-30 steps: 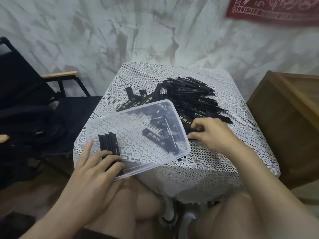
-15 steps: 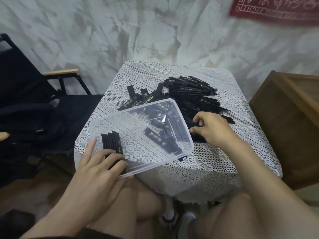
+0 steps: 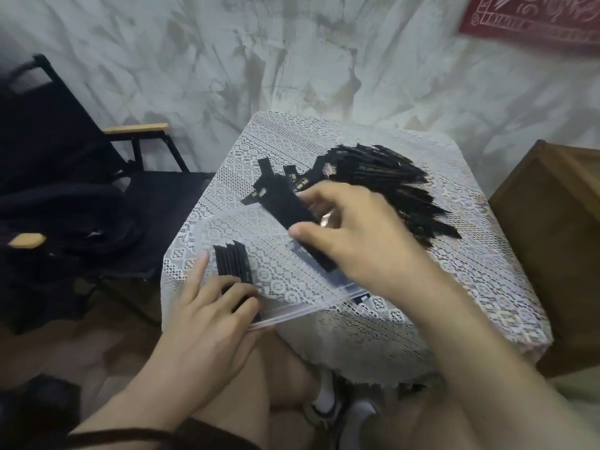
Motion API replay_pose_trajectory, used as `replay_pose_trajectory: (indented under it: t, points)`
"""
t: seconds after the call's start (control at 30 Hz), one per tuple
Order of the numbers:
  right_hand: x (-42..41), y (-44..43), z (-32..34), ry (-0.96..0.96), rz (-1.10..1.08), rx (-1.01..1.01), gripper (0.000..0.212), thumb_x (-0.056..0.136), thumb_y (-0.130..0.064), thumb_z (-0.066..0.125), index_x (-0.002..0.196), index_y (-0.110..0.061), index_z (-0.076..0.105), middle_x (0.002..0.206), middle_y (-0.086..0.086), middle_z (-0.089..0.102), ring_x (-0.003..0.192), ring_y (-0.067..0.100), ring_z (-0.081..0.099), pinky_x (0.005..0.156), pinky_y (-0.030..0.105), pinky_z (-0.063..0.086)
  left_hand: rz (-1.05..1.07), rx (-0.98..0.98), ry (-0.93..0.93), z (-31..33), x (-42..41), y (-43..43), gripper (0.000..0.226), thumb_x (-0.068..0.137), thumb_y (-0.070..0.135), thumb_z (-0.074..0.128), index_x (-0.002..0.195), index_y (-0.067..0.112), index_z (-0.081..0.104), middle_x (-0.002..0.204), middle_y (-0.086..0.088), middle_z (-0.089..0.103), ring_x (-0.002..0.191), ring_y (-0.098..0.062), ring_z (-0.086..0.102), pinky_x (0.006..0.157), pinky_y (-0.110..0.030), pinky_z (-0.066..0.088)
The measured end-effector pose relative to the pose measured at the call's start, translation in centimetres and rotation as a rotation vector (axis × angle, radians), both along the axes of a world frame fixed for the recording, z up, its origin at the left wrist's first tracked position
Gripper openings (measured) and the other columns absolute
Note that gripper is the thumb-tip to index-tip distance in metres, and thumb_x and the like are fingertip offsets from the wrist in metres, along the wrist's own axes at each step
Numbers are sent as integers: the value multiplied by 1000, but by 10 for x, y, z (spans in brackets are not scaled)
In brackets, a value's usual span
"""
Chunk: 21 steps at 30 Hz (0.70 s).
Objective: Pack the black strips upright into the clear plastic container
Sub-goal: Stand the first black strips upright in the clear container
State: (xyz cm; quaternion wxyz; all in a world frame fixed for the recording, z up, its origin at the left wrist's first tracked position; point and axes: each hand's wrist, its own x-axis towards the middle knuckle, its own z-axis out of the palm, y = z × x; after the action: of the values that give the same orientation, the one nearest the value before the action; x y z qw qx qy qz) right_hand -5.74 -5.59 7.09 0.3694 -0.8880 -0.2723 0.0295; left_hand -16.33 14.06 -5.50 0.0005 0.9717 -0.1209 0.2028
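Soft, flat indoor light, kinda dim, shadows faint. The right hand (image 3: 354,235) is smeared with motion blur, the red cloth (image 3: 532,17) up top too. Fisheye bends the edges; the black chair (image 3: 65,177) is just murk.

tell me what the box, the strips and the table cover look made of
Box: clear, glossy plastic, probably thin; the lace pattern shows through its walls and the rim catches light.
Strips: matte black, stiff and flat; gold-looking contacts on some suggest circuit boards, though the blur leaves it open.
Table cover: white lace-like fabric or vinyl, with an openwork pattern and draped edge.
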Motion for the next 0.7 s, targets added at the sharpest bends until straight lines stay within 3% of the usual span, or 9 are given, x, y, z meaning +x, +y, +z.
replay_pose_trajectory:
  t: [0.1, 0.2, 0.3, 0.47, 0.53, 0.7]
  points:
    - [0, 32, -36, -82, -17, -349, 23, 92, -44, 68, 106, -27, 61, 100, -1, 71, 99, 27, 64, 76, 37, 46, 2, 4, -17, -2, 0, -2, 31, 89, 39, 53, 88, 15, 73, 103, 0, 72, 101, -31, 66, 118, -67, 23]
    - [4, 50, -59, -70, -38, -511, 30, 98, -38, 61, 117, -16, 53, 114, 12, 67, 110, 39, 61, 76, 40, 44, 5, 2, -43, -3, 0, -4, 31, 89, 41, 54, 87, 15, 71, 101, 1, 71, 100, -28, 65, 119, -65, 22]
    - [6, 61, -66, -46, -51, -517, 37, 99, -40, 61, 119, -12, 48, 115, 16, 67, 110, 40, 61, 72, 38, 40, 5, 1, -59, -4, 0, -6, 32, 91, 42, 54, 85, 15, 69, 100, 1, 71, 98, -28, 64, 119, -65, 23]
    - [11, 66, -70, 134, -33, -413, 53, 85, -61, 70, 112, -19, 52, 108, 10, 69, 108, 35, 61, 84, 39, 48, 6, -17, -49, -5, -1, -5, 30, 92, 45, 56, 94, 17, 68, 107, -1, 69, 103, -27, 61, 121, -62, 21]
    - [14, 62, -73, 182, -34, -373, 48, 84, -64, 69, 107, -23, 54, 98, 6, 71, 98, 31, 66, 84, 38, 51, 9, -29, -40, -4, -2, -6, 30, 92, 45, 58, 98, 17, 68, 111, -2, 67, 105, -26, 60, 123, -60, 19]
    - [23, 57, -77, 275, 1, -298, 28, 91, -45, 70, 107, -27, 59, 96, 6, 73, 88, 29, 72, 85, 45, 58, 25, -82, -22, 2, -3, -8, 35, 92, 42, 62, 113, 15, 68, 119, -5, 62, 111, -26, 58, 125, -55, 14]
